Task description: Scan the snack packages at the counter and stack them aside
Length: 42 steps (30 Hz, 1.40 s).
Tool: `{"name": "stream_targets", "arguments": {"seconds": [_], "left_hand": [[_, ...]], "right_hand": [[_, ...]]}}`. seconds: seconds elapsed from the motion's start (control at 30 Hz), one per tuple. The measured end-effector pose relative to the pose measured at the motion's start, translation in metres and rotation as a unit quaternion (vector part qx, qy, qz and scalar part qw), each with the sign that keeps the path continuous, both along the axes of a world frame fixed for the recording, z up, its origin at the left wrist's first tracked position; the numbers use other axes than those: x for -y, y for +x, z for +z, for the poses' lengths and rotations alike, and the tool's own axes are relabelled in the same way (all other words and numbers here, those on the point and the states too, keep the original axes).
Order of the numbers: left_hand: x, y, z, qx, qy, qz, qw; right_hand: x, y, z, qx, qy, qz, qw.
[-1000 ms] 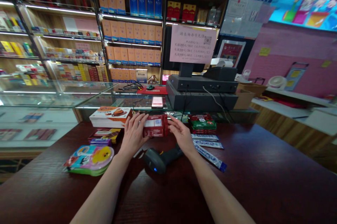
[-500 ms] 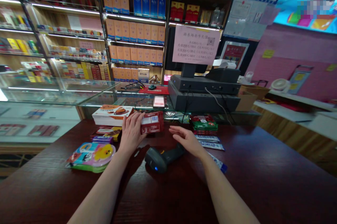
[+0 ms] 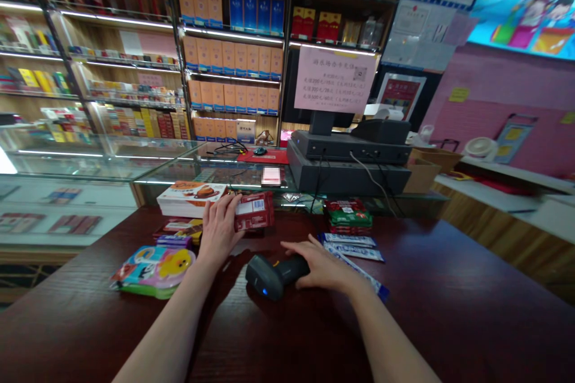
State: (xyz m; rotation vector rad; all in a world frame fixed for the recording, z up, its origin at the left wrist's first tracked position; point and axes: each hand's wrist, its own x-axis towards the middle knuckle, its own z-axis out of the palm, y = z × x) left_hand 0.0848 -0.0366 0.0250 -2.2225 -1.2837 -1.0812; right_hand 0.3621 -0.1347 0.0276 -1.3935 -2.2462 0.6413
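My left hand [image 3: 220, 224] grips the left end of a dark red snack packet [image 3: 257, 213], its barcode label facing me. The packet is tilted up above the table's far part. A black barcode scanner [image 3: 266, 278] lies on the table, a blue light on its head. Around the end of its handle is my right hand [image 3: 324, 264], thumb and fingers apart; whether they touch the handle I cannot tell. Left of my left hand are a white-and-orange box [image 3: 191, 198], a purple-wrapped bar [image 3: 173, 241] and a colourful duck-print packet [image 3: 153, 269].
Slim blue-and-white sachets [image 3: 354, 248] lie beside my right hand, with a stack of green and red packets [image 3: 348, 214] behind them. Beyond the dark wooden table [image 3: 278, 341] stand a glass counter [image 3: 215, 173] and a cash register [image 3: 348, 161] with a pink notice [image 3: 335, 78].
My right hand has come down and nearer, onto the scanner's handle end. My left hand has shifted slightly left with the red packet. The scanner has barely moved.
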Motion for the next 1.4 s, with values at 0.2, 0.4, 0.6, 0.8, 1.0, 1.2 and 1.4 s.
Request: {"name": "stream_targets", "arguments": {"seconds": [0.2,0.4,0.6,0.8,1.0,1.2,1.4], "left_hand": [[-0.002,-0.002,-0.001,-0.003,0.000,0.002,1.000],[-0.003,-0.002,-0.002,-0.001,-0.001,0.006,1.000],[0.000,-0.001,0.000,-0.002,0.004,0.003,1.000],[-0.001,-0.001,-0.003,-0.008,0.006,-0.005,1.000],[0.000,-0.001,-0.003,-0.008,0.003,-0.010,1.000],[-0.001,-0.002,-0.005,-0.005,0.004,-0.011,1.000],[-0.002,-0.002,-0.005,-0.005,0.002,-0.011,1.000]], "right_hand": [[0.000,-0.014,0.001,0.021,0.017,0.040,0.999],[0.001,-0.015,0.005,0.008,0.045,0.004,0.999],[-0.001,-0.010,0.011,-0.076,0.119,-0.057,0.988],[0.001,-0.006,0.015,-0.080,0.135,-0.079,0.984],[0.002,-0.004,0.019,-0.054,0.126,-0.079,0.987],[0.001,-0.004,0.018,-0.054,0.114,-0.084,0.988],[0.001,-0.002,0.018,-0.047,0.121,-0.086,0.988]]}}
